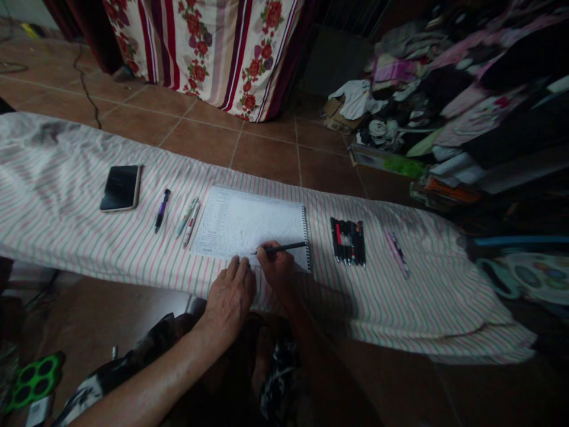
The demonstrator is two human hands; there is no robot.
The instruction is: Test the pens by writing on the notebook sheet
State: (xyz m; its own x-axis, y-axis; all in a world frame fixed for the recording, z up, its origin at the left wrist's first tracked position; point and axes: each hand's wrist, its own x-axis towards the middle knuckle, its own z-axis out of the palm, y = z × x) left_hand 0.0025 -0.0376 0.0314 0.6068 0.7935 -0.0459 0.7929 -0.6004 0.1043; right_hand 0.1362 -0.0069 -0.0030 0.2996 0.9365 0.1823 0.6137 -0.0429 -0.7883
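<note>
A spiral notebook (267, 222) lies on the striped cloth, its wire binding along the right side and faint marks on the page. My right hand (276, 264) grips a black pen (287, 247), fingers pinched near its point, which meets the lower part of the page. My left hand (231, 284) rests flat with fingers stretched out, the fingertips on the notebook's lower edge. Left of the notebook lie two light-coloured pens (188, 219) and a purple pen (162, 210). Several dark pens (349, 242) sit in a row to its right.
The striped cloth (267, 184) covers a long narrow surface. A phone (121, 188) lies at its left, a pink and black pen (397, 254) at its right. Beyond are a floral curtain (213, 53) and piled clothes (444, 89). A green object (35, 379) is on the floor.
</note>
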